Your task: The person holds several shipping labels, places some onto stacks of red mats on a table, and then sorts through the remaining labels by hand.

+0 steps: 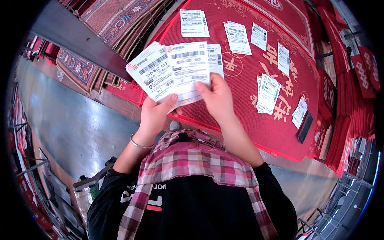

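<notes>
My left hand grips a fanned stack of white shipping labels from below, thumb on top. One label at the right of the fan is pinched by my right hand, its thumb on the face and its fingers behind. Both hands are above the near left edge of a stack of red patterned mats. Just beyond my right hand, another label shows partly from behind the held ones; whether it lies on the mat I cannot tell.
Small piles of labels lie on the red mat: one at the far left, others at the back and right. A black phone rests near the right edge. Patterned carpets are stacked left, beside a grey metal beam.
</notes>
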`<state>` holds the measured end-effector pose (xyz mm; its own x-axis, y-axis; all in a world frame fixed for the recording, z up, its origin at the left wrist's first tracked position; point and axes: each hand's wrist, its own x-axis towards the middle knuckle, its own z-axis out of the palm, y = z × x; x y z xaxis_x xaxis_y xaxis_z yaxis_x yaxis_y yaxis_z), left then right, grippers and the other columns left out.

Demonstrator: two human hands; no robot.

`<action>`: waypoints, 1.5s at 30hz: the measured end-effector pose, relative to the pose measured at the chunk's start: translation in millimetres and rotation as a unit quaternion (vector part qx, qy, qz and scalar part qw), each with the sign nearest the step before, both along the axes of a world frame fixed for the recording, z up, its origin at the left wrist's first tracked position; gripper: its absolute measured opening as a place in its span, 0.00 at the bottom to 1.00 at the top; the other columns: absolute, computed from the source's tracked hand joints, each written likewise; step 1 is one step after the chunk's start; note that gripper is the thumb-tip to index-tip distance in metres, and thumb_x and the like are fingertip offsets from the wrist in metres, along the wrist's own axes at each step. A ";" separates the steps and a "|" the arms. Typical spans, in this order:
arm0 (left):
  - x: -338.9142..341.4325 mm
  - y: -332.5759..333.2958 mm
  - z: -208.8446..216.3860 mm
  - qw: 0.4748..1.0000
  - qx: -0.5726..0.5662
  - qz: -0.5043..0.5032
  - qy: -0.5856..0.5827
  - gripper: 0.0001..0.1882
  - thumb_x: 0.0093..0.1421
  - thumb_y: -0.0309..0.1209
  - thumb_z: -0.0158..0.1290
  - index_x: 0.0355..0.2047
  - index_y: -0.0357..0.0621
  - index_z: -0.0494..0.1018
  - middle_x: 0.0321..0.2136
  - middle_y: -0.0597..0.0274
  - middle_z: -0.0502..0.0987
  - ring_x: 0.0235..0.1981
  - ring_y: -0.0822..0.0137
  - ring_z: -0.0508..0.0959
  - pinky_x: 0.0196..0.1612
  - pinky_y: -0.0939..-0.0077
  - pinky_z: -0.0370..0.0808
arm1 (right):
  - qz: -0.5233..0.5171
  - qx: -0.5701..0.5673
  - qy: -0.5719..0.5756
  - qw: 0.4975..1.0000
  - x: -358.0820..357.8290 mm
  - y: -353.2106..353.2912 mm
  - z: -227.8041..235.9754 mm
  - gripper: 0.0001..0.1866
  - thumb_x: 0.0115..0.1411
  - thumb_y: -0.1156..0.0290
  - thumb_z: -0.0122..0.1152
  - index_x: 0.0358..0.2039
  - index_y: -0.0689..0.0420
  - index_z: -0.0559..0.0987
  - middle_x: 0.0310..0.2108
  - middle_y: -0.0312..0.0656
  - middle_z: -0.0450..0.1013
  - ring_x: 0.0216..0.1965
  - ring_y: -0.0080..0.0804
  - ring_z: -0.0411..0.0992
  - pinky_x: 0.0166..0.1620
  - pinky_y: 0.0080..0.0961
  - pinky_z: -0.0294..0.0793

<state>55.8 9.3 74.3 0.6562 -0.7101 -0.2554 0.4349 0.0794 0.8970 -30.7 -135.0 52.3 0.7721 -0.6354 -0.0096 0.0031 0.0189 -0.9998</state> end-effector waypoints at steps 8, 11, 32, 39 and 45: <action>1.3 3.3 4.0 0.999 0.003 -0.037 0.002 0.09 0.54 0.22 0.47 0.37 0.33 0.67 0.28 0.58 0.73 0.22 0.71 0.72 0.23 0.81 0.70 | -0.029 -0.172 0.016 0.984 -21.5 -15.7 14.0 0.14 0.49 0.73 0.56 0.37 0.60 0.70 0.30 0.42 0.72 0.30 0.28 0.71 0.34 0.21 0.69; 1.5 6.0 1.3 0.998 0.030 -0.048 -0.011 0.10 0.54 0.22 0.47 0.37 0.33 0.67 0.29 0.58 0.73 0.23 0.71 0.73 0.22 0.82 0.70 | 0.085 -0.202 0.103 0.970 -15.4 2.7 25.1 0.16 0.44 0.62 0.62 0.29 0.60 0.72 0.27 0.44 0.72 0.28 0.32 0.71 0.32 0.24 0.68; -37.9 -38.8 -3.9 0.997 0.036 -0.057 -0.022 0.08 0.56 0.24 0.43 0.35 0.32 0.65 0.24 0.56 0.72 0.17 0.71 0.71 0.18 0.82 0.67 | 0.002 -0.202 0.076 0.976 -117.3 -20.7 -15.1 0.11 0.54 0.71 0.46 0.36 0.60 0.71 0.35 0.48 0.70 0.37 0.43 0.69 0.39 0.32 0.68; -58.9 -66.4 -6.9 0.987 0.072 -0.142 -0.026 0.08 0.56 0.25 0.43 0.34 0.33 0.67 0.24 0.58 0.73 0.18 0.71 0.72 0.19 0.82 0.69 | -0.248 -0.382 0.222 0.862 -169.7 -105.8 -24.2 0.10 0.50 0.75 0.51 0.35 0.56 0.73 0.30 0.48 0.70 0.33 0.44 0.68 0.36 0.35 0.66; -72.5 -82.0 0.6 0.985 0.065 -0.159 -0.021 0.09 0.56 0.24 0.43 0.36 0.32 0.66 0.26 0.55 0.73 0.20 0.70 0.72 0.21 0.82 0.70 | -0.288 -0.536 0.310 0.730 -174.2 -108.3 -30.8 0.10 0.47 0.69 0.57 0.32 0.55 0.73 0.31 0.44 0.67 0.35 0.42 0.64 0.41 0.35 0.63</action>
<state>-16.7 -72.7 74.9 0.4179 -0.8443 -0.3354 0.3808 -0.1724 0.9084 -205.0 -243.3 21.6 0.4317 -0.7521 0.4979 -0.7587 -0.6014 -0.2506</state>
